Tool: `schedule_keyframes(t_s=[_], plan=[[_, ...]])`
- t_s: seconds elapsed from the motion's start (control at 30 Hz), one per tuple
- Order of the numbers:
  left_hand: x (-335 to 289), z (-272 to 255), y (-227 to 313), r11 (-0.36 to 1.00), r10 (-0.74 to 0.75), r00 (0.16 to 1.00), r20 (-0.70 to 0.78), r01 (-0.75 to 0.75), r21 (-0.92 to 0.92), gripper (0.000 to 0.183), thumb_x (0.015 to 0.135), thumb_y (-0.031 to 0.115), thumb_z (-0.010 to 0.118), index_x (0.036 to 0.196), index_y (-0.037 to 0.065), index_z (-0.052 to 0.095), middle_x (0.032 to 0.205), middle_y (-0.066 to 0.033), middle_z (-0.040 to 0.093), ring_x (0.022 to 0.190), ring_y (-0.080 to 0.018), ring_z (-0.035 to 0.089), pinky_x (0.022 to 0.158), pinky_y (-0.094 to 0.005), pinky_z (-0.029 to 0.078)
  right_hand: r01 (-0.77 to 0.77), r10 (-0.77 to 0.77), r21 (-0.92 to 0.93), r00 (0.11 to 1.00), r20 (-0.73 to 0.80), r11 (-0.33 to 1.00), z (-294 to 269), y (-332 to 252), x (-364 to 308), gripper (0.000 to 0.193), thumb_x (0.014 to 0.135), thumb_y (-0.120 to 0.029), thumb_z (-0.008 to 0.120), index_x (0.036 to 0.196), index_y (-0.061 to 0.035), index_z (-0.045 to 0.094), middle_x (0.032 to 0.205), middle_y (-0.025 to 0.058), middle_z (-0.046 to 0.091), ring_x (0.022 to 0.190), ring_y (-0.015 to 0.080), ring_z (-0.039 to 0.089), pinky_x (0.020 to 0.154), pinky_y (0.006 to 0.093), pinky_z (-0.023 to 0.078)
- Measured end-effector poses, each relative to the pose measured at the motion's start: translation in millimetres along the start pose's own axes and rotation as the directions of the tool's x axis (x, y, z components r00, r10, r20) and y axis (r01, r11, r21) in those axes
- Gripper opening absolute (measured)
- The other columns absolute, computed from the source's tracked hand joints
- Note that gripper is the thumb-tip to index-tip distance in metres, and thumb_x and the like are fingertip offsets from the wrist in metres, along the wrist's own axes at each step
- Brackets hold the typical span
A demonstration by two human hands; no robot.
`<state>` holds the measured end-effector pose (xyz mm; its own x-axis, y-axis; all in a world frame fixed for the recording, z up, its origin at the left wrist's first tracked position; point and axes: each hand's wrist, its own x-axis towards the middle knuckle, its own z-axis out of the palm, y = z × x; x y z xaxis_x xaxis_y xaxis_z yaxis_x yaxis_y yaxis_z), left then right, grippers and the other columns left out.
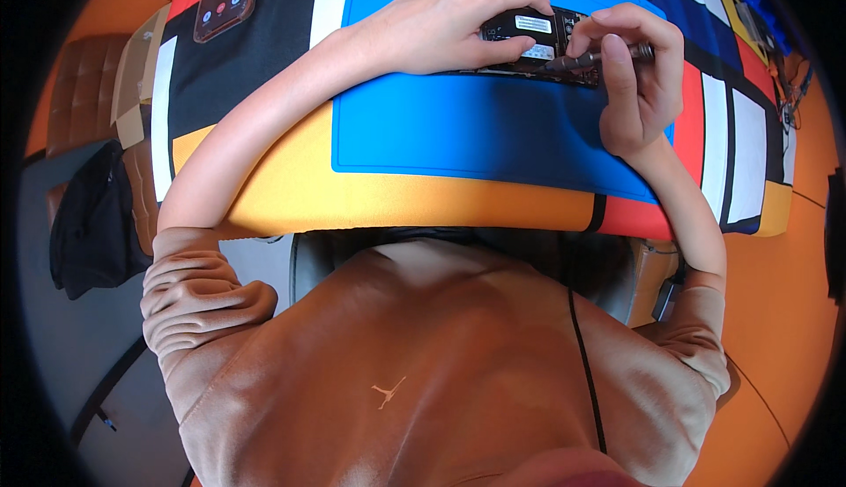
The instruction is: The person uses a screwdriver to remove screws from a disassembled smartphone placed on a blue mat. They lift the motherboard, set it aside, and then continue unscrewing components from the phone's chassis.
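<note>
Tablecloth (397,200) and blue mat (458,130) lie above orange flooring (771,289), right grip (648,90) pinching a dark tool (573,63), left grip (449,13) spread over electronics (529,24).

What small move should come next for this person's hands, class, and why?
Probably to settle the slim dark tool gently on the dark electronic device before any force: the right hand grips it at a low slant, its tip's contact is hard to make out, and the left hand lies across the device.
</note>
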<state>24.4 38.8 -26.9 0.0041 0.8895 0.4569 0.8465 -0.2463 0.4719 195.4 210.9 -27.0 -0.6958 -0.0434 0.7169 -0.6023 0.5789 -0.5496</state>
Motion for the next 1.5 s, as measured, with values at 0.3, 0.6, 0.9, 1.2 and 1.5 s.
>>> schedule_keyframes(t_s=[0.3, 0.6, 0.9, 1.2, 1.5], plan=[[-1.2, 0.8, 0.0, 1.0, -0.01, 1.0, -0.004, 0.01, 0.008, 0.035, 0.087, 0.019, 0.07, 0.118, 0.005, 0.061, 0.114, -0.0171, 0.062, 0.111, -0.0373, 0.055, 0.1, -0.045, 0.042, 0.051, -0.044, -0.081, 0.996, 0.083, 0.995, -4.3, -2.3, 3.4, 0.019, 0.104, 0.004, 0.052, 0.123, 0.0037, 0.048, 0.101, 0.0171, 0.066, 0.083, 0.014, 0.065, 0.074, 0.0236, 0.053], [-1.3, 2.2, -1.8, 1.0, -0.005, 1.0, 0.009, 0.005, -0.026, 0.028, 0.087, 0.019, 0.068, 0.11, 0.006, 0.061, 0.11, -0.0166, 0.062, 0.107, -0.0378, 0.055, 0.098, -0.0457, 0.042, 0.1, -0.06, -0.232, 0.983, 0.174, 0.968, -1.0, -14.9, 25.1, 0.037, 0.09, 0.01, 0.07, 0.104, -0.0059, 0.04, 0.115, 0.0227, 0.066, 0.088, 0.0133, 0.063, 0.071, 0.0214, 0.053], [-3.8, 8.2, -6.9, 1.0, 0.021, 0.998, -0.051, -0.022, -0.017, 0.032, 0.089, 0.02, 0.066, 0.116, 0.005, 0.062, 0.113, -0.0175, 0.063, 0.11, -0.0378, 0.056, 0.1, -0.0457, 0.042, -0.013, 0.039, -0.217, 0.993, 0.113, 0.976, -3.8, -16.6, 17.8, 0.041, 0.079, 0.016, 0.065, 0.099, -0.0072, 0.038, 0.115, 0.0245, 0.066, 0.101, 0.023, 0.062, 0.097, 0.0369, 0.044], [-4.0, 8.4, -6.6, 1.0, -0.005, 0.999, -0.034, 0.004, -0.025, 0.033, 0.089, 0.021, 0.066, 0.117, 0.003, 0.062, 0.112, -0.0189, 0.062, 0.11, -0.0387, 0.055, 0.099, -0.0465, 0.042, 0.051, -0.004, -0.244, 0.982, 0.187, 0.968, -9.2, -16.4, 24.0, 0.036, 0.085, 0.015, 0.062, 0.099, -0.0073, 0.038, 0.116, 0.0259, 0.066, 0.105, 0.0244, 0.062, 0.096, 0.0362, 0.045], [-3.5, 8.9, -7.1, 1.0, 0.014, 0.999, -0.043, -0.015, -0.024, 0.032, 0.089, 0.02, 0.067, 0.116, 0.003, 0.062, 0.111, -0.0184, 0.062, 0.109, -0.0384, 0.055, 0.099, -0.0458, 0.042, 0.015, 0.019, -0.214, 0.988, 0.155, 0.977, -6.3, -19.5, 22.7, 0.037, 0.087, 0.016, 0.064, 0.099, -0.0069, 0.037, 0.114, 0.0267, 0.066, 0.1, 0.0243, 0.064, 0.092, 0.0343, 0.049]])
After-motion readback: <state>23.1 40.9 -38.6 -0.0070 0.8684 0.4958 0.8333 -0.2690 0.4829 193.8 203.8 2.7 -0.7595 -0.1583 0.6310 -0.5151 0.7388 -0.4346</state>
